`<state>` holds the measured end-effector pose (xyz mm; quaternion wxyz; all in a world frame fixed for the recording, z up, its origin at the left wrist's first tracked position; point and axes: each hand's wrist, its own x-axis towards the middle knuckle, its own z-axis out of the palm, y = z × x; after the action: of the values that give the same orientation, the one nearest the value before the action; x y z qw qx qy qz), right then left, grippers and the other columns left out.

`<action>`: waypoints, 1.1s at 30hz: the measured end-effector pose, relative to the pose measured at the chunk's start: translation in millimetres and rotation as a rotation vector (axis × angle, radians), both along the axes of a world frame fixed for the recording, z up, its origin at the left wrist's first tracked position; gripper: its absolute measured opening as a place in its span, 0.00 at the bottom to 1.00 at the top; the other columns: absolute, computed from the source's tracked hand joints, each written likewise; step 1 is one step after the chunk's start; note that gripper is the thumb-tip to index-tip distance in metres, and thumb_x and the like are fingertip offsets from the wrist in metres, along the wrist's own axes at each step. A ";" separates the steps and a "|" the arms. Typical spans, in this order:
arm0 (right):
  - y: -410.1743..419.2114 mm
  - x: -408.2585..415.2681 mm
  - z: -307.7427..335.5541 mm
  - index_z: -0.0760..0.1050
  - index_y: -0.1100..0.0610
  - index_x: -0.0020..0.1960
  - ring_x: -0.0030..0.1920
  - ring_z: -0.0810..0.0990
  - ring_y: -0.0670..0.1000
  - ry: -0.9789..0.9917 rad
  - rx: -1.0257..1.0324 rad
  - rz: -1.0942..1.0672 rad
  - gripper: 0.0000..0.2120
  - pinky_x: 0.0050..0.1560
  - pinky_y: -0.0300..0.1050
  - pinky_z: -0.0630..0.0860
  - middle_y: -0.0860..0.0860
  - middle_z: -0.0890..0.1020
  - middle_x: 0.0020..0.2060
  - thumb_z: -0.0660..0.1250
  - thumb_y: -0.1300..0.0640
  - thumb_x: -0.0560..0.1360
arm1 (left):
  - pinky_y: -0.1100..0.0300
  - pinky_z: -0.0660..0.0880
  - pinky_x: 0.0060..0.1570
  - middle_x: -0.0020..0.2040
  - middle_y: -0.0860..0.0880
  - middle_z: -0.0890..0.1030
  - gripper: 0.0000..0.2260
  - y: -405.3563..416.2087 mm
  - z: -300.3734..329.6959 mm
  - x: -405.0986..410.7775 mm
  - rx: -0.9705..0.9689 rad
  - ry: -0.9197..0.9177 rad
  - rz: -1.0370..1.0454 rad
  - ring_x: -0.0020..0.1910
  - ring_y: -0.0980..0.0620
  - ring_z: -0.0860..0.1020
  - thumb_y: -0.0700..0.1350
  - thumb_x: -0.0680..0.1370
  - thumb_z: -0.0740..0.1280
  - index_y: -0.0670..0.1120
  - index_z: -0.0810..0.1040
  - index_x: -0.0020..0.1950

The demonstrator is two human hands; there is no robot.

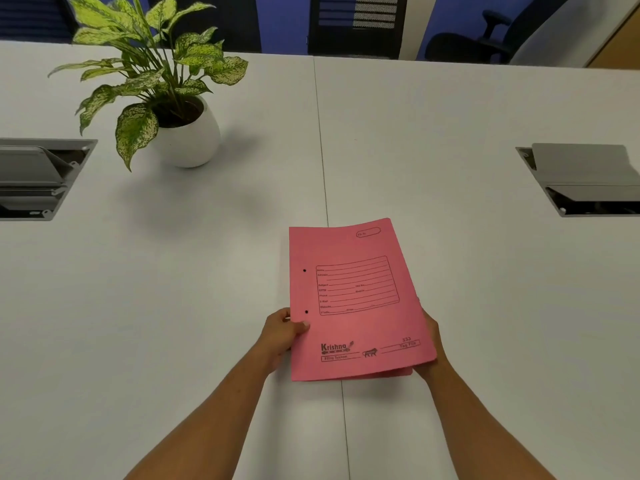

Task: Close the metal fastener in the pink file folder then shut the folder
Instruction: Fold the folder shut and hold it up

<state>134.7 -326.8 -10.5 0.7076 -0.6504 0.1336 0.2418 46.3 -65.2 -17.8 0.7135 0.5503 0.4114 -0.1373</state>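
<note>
The pink file folder (pixel 356 299) is held just above the white table (pixel 207 289), front cover up, with printed lines and a logo on it. Its cover lies nearly flat on the back sheet; a small gap shows at the lower right corner. Two punched holes sit near the left spine edge. My left hand (pixel 282 336) grips the left edge, thumb on top of the cover. My right hand (pixel 431 344) holds the right edge from below, mostly hidden behind the folder. The metal fastener is not visible.
A potted plant in a white pot (pixel 187 133) stands at the back left. Open cable hatches sit in the table at the left (pixel 38 178) and right (pixel 581 181). A seam (pixel 323 168) runs down the table's middle. Office chairs (pixel 485 39) stand behind the far edge.
</note>
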 end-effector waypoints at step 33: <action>198.1 96.5 -27.5 0.73 0.58 0.61 0.49 0.82 0.55 -0.290 -0.439 0.174 0.19 0.50 0.46 0.78 0.56 0.83 0.52 0.72 0.60 0.72 | 0.54 0.77 0.44 0.58 0.43 0.80 0.15 158.9 -10.3 65.9 0.407 -0.008 0.122 0.50 0.46 0.80 0.36 0.77 0.63 0.45 0.73 0.63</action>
<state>231.2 -128.8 -38.0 0.5380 -0.8250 0.0237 0.1711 112.2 93.7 -28.0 0.5961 0.6578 0.4603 -0.0059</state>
